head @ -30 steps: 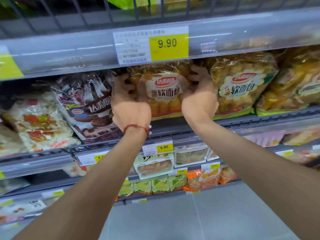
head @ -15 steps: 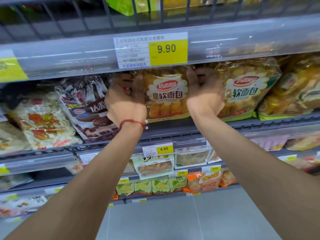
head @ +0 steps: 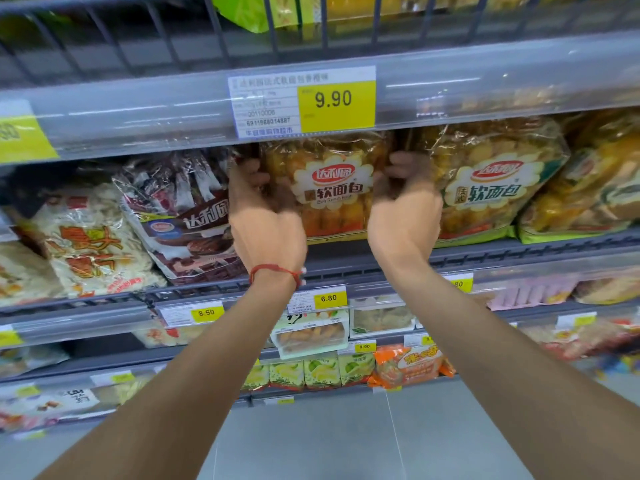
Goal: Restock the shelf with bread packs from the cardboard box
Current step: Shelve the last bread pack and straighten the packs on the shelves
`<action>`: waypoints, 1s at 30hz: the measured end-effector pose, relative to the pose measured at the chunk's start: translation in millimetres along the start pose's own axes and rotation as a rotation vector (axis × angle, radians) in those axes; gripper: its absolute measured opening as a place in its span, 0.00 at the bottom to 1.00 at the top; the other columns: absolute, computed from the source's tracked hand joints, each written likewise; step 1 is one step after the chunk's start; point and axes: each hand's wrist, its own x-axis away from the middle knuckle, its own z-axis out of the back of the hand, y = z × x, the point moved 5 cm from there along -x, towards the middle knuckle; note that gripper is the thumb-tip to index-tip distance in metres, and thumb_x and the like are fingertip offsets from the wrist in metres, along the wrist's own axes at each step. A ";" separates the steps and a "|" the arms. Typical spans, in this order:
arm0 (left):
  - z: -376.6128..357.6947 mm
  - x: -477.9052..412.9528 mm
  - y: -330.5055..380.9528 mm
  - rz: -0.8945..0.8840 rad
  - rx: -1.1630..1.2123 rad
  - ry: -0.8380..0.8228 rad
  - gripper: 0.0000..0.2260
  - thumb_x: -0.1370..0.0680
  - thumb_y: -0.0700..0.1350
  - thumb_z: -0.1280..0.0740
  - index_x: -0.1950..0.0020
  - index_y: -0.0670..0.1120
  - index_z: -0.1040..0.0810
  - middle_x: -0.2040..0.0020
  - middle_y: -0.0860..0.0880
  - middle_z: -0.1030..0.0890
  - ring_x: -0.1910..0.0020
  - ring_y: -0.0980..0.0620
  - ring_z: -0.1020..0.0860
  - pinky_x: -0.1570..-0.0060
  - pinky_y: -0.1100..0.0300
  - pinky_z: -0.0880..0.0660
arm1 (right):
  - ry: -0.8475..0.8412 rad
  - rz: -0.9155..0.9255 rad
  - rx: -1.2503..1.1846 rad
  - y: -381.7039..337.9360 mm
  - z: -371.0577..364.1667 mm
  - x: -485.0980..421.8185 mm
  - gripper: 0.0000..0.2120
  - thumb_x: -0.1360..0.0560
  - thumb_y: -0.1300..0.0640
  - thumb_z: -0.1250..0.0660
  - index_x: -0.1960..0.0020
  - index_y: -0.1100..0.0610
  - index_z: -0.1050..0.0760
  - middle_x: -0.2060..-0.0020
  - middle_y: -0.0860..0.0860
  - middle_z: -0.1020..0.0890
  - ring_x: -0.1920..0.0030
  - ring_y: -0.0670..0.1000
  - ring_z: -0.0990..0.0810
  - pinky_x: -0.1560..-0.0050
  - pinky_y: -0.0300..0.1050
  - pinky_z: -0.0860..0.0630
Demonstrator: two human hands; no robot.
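A clear bread pack (head: 329,188) with golden rolls and a red-and-white label stands upright on the grey wire shelf (head: 519,252), under the 9.90 price tag. My left hand (head: 263,216), with a red string at the wrist, grips the pack's left edge. My right hand (head: 403,206) holds its right edge, fingers curled around the side. A matching bread pack (head: 491,181) stands right beside it on the right. The cardboard box is out of view.
A dark chocolate-bread bag (head: 187,216) leans left of my left hand, with a pale bag (head: 86,244) further left. More yellow packs (head: 595,188) fill the shelf's right end. Lower shelves (head: 104,317) hold small snack packs; grey floor (head: 311,438) lies below.
Both hands have slid the bread pack deeper onto the shelf and a little upward in view. My fingers have shifted from the front of the pack to its side edges.
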 end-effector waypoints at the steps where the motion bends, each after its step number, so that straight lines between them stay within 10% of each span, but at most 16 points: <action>1: -0.5 4.1 -3.2 -0.029 -0.016 0.023 0.11 0.26 0.42 0.33 0.45 0.41 0.25 0.52 0.45 0.21 0.52 0.47 0.21 0.56 0.57 0.26 | -0.025 -0.003 0.009 6.3 0.7 5.0 0.06 0.19 0.56 0.34 0.43 0.51 0.25 0.50 0.48 0.18 0.51 0.53 0.19 0.54 0.47 0.26; 10: -27.0 7.6 -36.1 0.040 -0.083 -0.250 0.11 0.28 0.32 0.35 0.48 0.42 0.22 0.58 0.56 0.21 0.60 0.65 0.24 0.60 0.73 0.28 | -0.383 -0.060 0.075 45.3 -24.7 3.9 0.21 0.26 0.68 0.36 0.36 0.53 0.25 0.40 0.50 0.21 0.45 0.51 0.22 0.44 0.41 0.27; 15: -25.1 23.8 -29.5 -0.131 -0.166 -0.290 0.19 0.30 0.34 0.34 0.39 0.45 0.25 0.43 0.46 0.25 0.44 0.47 0.23 0.42 0.53 0.25 | -0.359 -0.019 0.030 46.9 -19.2 4.0 0.19 0.26 0.68 0.35 0.37 0.55 0.23 0.42 0.51 0.18 0.42 0.52 0.20 0.37 0.51 0.23; 23: -28.6 38.7 12.5 -0.189 -0.087 -0.153 0.25 0.31 0.34 0.36 0.34 0.44 0.26 0.38 0.44 0.29 0.38 0.48 0.29 0.35 0.55 0.31 | -0.352 0.188 -0.087 27.9 9.6 9.0 0.19 0.26 0.68 0.36 0.38 0.55 0.22 0.45 0.49 0.18 0.42 0.50 0.20 0.40 0.52 0.21; 27: -26.4 35.3 14.4 -0.294 -0.247 -0.223 0.37 0.33 0.34 0.35 0.24 0.49 0.34 0.25 0.41 0.39 0.27 0.42 0.36 0.28 0.49 0.34 | -0.456 0.415 0.120 20.4 0.1 11.6 0.33 0.22 0.66 0.35 0.20 0.49 0.39 0.21 0.49 0.38 0.25 0.50 0.33 0.32 0.36 0.33; 30: -32.1 34.9 -2.2 -0.400 -0.564 -0.331 0.45 0.33 0.34 0.32 0.19 0.52 0.46 0.19 0.43 0.50 0.23 0.39 0.44 0.27 0.48 0.36 | -0.468 0.552 0.328 29.3 -16.5 16.9 0.43 0.22 0.64 0.33 0.16 0.50 0.53 0.16 0.49 0.53 0.19 0.55 0.42 0.37 0.48 0.22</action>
